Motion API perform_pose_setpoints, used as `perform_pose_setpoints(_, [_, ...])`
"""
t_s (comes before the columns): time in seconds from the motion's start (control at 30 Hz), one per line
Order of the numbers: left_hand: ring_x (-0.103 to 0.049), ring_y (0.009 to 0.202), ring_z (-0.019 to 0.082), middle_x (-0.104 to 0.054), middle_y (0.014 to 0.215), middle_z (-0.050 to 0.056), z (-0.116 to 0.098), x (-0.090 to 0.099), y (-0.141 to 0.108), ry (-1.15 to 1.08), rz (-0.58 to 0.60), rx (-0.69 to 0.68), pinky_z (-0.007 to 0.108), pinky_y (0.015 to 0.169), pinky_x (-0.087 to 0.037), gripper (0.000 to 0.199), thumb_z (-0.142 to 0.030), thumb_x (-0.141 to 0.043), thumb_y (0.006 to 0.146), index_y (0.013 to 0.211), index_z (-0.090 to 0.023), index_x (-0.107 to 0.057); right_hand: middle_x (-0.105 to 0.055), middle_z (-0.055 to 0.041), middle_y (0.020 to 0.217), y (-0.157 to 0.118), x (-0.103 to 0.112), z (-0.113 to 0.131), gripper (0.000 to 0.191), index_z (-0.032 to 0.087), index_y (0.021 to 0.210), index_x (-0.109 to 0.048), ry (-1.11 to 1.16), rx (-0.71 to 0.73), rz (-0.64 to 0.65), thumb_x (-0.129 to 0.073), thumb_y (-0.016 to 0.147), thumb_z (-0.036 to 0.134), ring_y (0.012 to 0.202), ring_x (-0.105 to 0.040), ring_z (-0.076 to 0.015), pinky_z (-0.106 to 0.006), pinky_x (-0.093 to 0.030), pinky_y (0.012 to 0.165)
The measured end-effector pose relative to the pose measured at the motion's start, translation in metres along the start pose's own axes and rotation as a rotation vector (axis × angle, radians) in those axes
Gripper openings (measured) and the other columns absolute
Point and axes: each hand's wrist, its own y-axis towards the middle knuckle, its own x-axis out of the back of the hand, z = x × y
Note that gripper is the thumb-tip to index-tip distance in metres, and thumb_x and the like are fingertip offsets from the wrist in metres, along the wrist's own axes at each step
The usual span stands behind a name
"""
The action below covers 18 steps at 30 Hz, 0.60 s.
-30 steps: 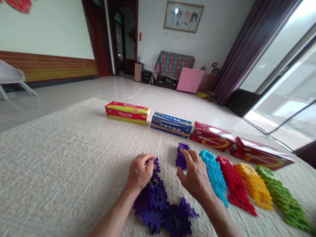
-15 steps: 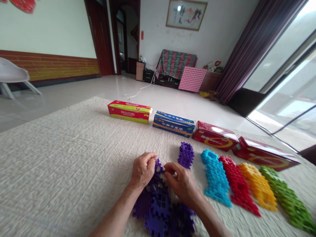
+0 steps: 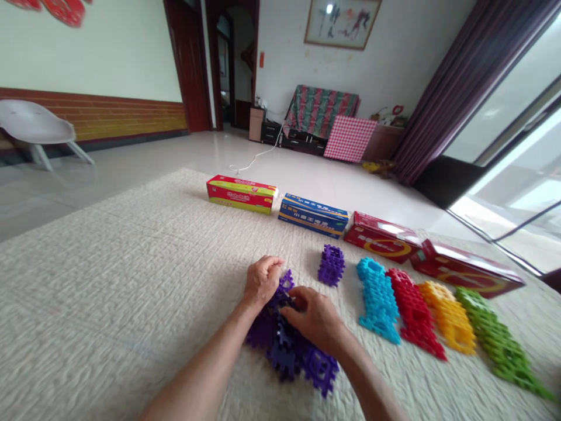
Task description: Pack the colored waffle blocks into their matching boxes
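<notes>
The purple heap [image 3: 284,358] lay on the mat [image 3: 131,280]. At its far end the left hand [image 3: 262,282] curled inward; the right hand [image 3: 316,314] bent over its middle. Whether either grip pinched anything, I could not tell. A purple stack [image 3: 331,266] lay beyond, near the blue row [image 3: 379,303].

Head-height view, forward (and down)

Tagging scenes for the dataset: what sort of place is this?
Probably a living room in a home, judging by the framed picture on the wall, the long purple curtain and the white chair.
</notes>
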Motion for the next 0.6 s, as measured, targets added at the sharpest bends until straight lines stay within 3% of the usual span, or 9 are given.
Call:
perform_pose_setpoints(0.1, [-0.069, 0.081, 0.016, -0.074, 0.087, 0.004, -0.001, 0.000, 0.000, 0.012, -0.002, -0.005, 0.023, 0.074, -0.052, 0.026, -0.012, -0.048, 0.077, 0.085, -0.017, -0.072, -0.063, 0.0007, 0.062, 0.001, -0.005, -0.002, 0.028, 0.016, 0.095, -0.071, 0.051, -0.048, -0.026, -0.060, 0.070, 0.022, 0.056, -0.053, -0.0130, -0.024, -0.036, 0.054])
perform_pose_setpoints(0.27, [-0.069, 0.076, 0.017, -0.074, 0.086, 0.004, -0.002, 0.001, 0.000, 0.021, 0.002, -0.013, 0.025, 0.073, -0.052, 0.024, -0.014, -0.050, 0.076, 0.085, -0.018, -0.072, -0.063, 0.0035, 0.056, -0.006, 0.002, -0.015, 0.021, 0.019, 0.086, -0.072, 0.129, -0.072, -0.106, -0.059, 0.070, 0.025, 0.052, -0.055, -0.0121, -0.022, -0.039, 0.051])
perform_pose_setpoints(0.43, [-0.069, 0.075, 0.016, -0.074, 0.085, 0.004, -0.001, 0.000, 0.000, 0.008, 0.007, -0.023, 0.025, 0.072, -0.052, 0.022, -0.016, -0.051, 0.076, 0.084, -0.018, -0.072, -0.068, -0.0025, 0.067, -0.009, 0.018, -0.038, 0.035, 0.017, 0.089, -0.069, 0.092, -0.141, -0.411, -0.055, 0.075, 0.045, 0.059, -0.060, -0.0169, -0.028, -0.045, 0.058])
perform_pose_setpoints(0.6, [-0.069, 0.076, 0.016, -0.074, 0.086, 0.003, 0.000, -0.001, -0.001, 0.010, 0.009, -0.033, 0.024, 0.071, -0.052, 0.022, -0.017, -0.050, 0.077, 0.084, -0.019, -0.072, -0.068, -0.0056, 0.073, 0.010, 0.028, -0.061, 0.038, 0.017, 0.088, -0.068, 0.008, -0.120, -0.658, -0.053, 0.074, 0.048, 0.063, -0.060, -0.0185, -0.031, -0.045, 0.065])
